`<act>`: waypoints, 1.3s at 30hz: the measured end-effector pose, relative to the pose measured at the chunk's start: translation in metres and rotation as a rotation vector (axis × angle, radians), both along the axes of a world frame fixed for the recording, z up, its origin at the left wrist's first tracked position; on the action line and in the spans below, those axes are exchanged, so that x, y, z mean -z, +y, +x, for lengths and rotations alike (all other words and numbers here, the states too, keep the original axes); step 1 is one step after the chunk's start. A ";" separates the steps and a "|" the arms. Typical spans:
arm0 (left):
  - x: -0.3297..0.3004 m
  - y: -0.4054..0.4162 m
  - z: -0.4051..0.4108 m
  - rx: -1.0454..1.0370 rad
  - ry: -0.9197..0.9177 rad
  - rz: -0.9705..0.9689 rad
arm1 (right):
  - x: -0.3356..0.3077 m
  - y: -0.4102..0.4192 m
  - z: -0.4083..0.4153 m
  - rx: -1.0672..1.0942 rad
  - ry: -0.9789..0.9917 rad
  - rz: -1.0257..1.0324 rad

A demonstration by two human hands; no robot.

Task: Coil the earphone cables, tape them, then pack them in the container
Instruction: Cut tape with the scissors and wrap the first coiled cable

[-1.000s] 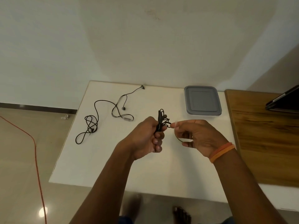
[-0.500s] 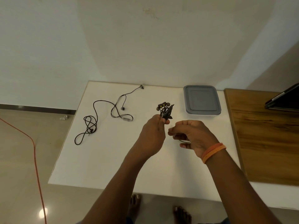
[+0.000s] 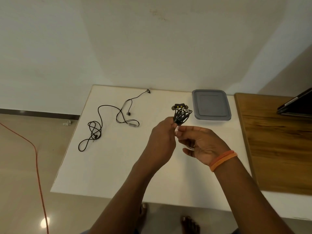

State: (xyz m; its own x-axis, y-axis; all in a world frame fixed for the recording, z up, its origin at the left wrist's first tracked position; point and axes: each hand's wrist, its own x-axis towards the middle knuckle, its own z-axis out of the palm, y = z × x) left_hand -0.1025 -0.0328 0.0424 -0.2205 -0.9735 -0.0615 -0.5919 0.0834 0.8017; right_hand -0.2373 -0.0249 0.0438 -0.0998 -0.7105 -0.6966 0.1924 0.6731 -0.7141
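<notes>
Currently on the taping step, by the look of it. Left hand grips a coiled earphone bundle mid-frame, earbuds sticking up out of the top of the fist. Right hand sits just beside it, thumb and forefinger pinched together at the base of the bundle. It probably holds a tape end, but the tape itself is too small to confirm. A thin ring shows under the right palm, maybe the tape roll; can't tell. Second earphone lies uncoiled on the white table, centre-left. Container is upper right of the bundle, grey lid on. Next move likely needs the wrap pulled tight round the coil without loosening the left-hand grip. Lid has to come off before packing.
</notes>
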 end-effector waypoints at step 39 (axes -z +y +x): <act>0.017 0.007 0.011 0.301 -0.407 -0.185 | -0.003 0.001 -0.008 -0.018 -0.040 0.023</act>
